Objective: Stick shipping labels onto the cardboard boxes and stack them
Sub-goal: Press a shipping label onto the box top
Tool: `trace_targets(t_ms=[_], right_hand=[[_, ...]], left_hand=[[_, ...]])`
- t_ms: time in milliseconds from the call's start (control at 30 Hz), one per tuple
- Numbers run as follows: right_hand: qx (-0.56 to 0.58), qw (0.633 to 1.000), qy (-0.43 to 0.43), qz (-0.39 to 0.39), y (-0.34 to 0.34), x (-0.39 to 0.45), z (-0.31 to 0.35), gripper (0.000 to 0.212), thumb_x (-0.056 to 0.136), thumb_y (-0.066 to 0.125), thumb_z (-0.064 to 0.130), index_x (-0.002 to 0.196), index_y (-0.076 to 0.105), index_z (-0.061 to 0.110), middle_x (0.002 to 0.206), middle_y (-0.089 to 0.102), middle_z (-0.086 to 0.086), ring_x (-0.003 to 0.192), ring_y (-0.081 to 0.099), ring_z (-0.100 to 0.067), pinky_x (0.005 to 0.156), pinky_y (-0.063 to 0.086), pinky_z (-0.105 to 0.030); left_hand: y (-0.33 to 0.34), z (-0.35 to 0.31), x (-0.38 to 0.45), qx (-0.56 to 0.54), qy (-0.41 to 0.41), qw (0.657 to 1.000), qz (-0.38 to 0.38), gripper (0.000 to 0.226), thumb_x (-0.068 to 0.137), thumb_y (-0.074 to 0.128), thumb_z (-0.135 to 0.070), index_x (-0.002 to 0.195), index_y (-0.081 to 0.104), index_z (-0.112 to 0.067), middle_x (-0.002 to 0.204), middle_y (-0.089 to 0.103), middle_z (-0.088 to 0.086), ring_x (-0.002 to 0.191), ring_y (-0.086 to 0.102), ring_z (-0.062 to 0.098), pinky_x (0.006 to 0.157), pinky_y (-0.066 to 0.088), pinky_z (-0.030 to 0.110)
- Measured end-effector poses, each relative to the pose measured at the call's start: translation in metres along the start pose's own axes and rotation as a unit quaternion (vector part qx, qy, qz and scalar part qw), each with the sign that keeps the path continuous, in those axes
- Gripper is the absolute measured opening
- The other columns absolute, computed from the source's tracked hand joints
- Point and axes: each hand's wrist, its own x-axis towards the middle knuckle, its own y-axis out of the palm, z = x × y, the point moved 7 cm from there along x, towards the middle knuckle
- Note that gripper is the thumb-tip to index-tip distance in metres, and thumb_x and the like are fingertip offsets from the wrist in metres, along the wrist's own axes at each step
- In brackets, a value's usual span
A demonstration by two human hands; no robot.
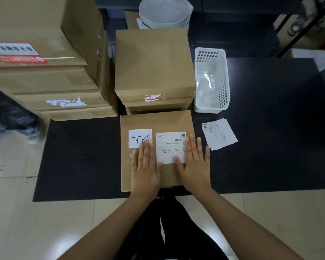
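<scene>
A flat brown cardboard box (156, 151) lies at the near edge of a black tabletop (261, 147), a white printed shipping label (170, 147) stuck on its lid beside a white handwritten sticker (140, 138). The left hand (145, 166) and right hand (194, 162) press flat on the lid, fingers straight and spread, flanking the label. Loose labels (219, 134) and a perforated white plastic basket (211, 79) sit right; stacked boxes (154, 70) stand beyond.
</scene>
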Motion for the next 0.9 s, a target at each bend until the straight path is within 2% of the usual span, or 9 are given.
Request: trace_targets(t_ms=[67,100,200,267,500,567,633,700,900], right_hand=[[0.019,1.000,0.014,-0.005,-0.002,-0.001,0.000,0.074,0.095,0.008,0.059,0.153,-0.009,0.016,0.161,-0.013,0.000,0.146,-0.020,-0.018,0.120,-0.008,-0.045],[0.035,0.999,-0.010,-0.007,-0.004,-0.002,0.002,0.074,0.096,0.011,0.058,0.153,-0.006,0.014,0.161,-0.010,-0.002,0.147,-0.018,-0.019,0.120,-0.007,-0.045],[0.021,0.975,-0.221,0.019,-0.001,-0.017,0.018,0.070,0.100,0.022,0.052,0.153,0.009,0.008,0.162,0.003,-0.008,0.149,-0.007,-0.022,0.119,0.005,-0.048],[-0.024,0.957,-0.286,0.048,0.007,-0.025,0.019,0.070,0.100,0.021,0.053,0.153,0.010,0.008,0.162,0.004,-0.008,0.149,-0.004,-0.020,0.118,0.011,-0.046],[-0.028,0.975,-0.221,0.022,0.003,-0.026,0.017,0.069,0.099,0.021,0.054,0.153,0.016,0.010,0.161,0.009,-0.006,0.149,0.006,-0.021,0.117,0.013,-0.048],[0.007,0.991,-0.135,0.008,0.003,-0.028,0.010,0.074,0.097,0.021,0.058,0.153,0.012,0.010,0.162,0.005,-0.006,0.149,0.001,-0.021,0.119,0.006,-0.047],[0.043,0.998,-0.050,-0.004,0.004,-0.029,0.004,0.079,0.095,0.017,0.063,0.154,0.007,0.011,0.162,0.001,-0.004,0.149,-0.005,-0.018,0.120,0.003,-0.044],[0.068,0.998,-0.009,-0.007,0.006,-0.031,0.002,0.081,0.093,0.015,0.066,0.154,0.002,0.013,0.162,-0.003,-0.001,0.149,-0.009,-0.017,0.121,0.004,-0.043],[0.121,0.993,-0.006,0.006,0.009,-0.029,0.003,0.084,0.092,0.016,0.068,0.154,-0.004,0.015,0.162,-0.010,0.003,0.147,-0.017,-0.014,0.121,0.012,-0.041]], left_hand=[[-0.004,0.004,0.000,-0.022,-0.016,1.000,-0.011,0.064,0.100,0.007,-0.043,0.151,-0.001,-0.004,0.159,-0.009,0.010,0.147,-0.008,0.023,0.119,-0.005,0.040],[-0.005,0.001,-0.001,-0.028,0.027,0.999,-0.008,0.064,0.100,0.011,-0.042,0.151,0.000,-0.004,0.159,-0.006,0.011,0.147,-0.008,0.024,0.119,-0.006,0.040],[0.004,-0.015,-0.013,0.027,0.242,0.969,0.029,0.062,0.102,0.016,-0.041,0.151,0.006,-0.005,0.159,0.010,0.014,0.147,0.001,0.023,0.118,0.006,0.041],[0.011,-0.014,-0.016,0.047,0.273,0.960,0.037,0.062,0.102,0.015,-0.043,0.150,0.007,-0.004,0.158,0.012,0.014,0.147,0.007,0.024,0.116,0.014,0.042],[0.017,-0.011,-0.017,0.073,0.229,0.970,0.036,0.064,0.102,0.011,-0.043,0.150,0.011,-0.002,0.159,0.007,0.015,0.147,0.007,0.026,0.116,0.015,0.044],[0.013,-0.006,-0.019,0.058,0.150,0.987,0.030,0.067,0.101,0.014,-0.045,0.150,0.013,0.000,0.158,0.008,0.017,0.147,0.007,0.028,0.117,0.013,0.045],[0.008,0.001,-0.020,0.023,0.036,0.999,0.012,0.070,0.099,0.018,-0.047,0.149,0.013,0.001,0.158,0.009,0.017,0.147,0.007,0.029,0.117,0.012,0.045],[0.006,0.002,-0.021,0.001,-0.034,0.999,0.005,0.070,0.098,0.019,-0.047,0.150,0.010,0.000,0.158,0.007,0.016,0.147,0.005,0.028,0.118,0.010,0.044],[0.005,0.001,-0.021,-0.003,-0.043,0.999,0.008,0.069,0.097,0.020,-0.045,0.149,0.013,0.001,0.157,0.010,0.018,0.146,0.007,0.030,0.118,0.010,0.043]])
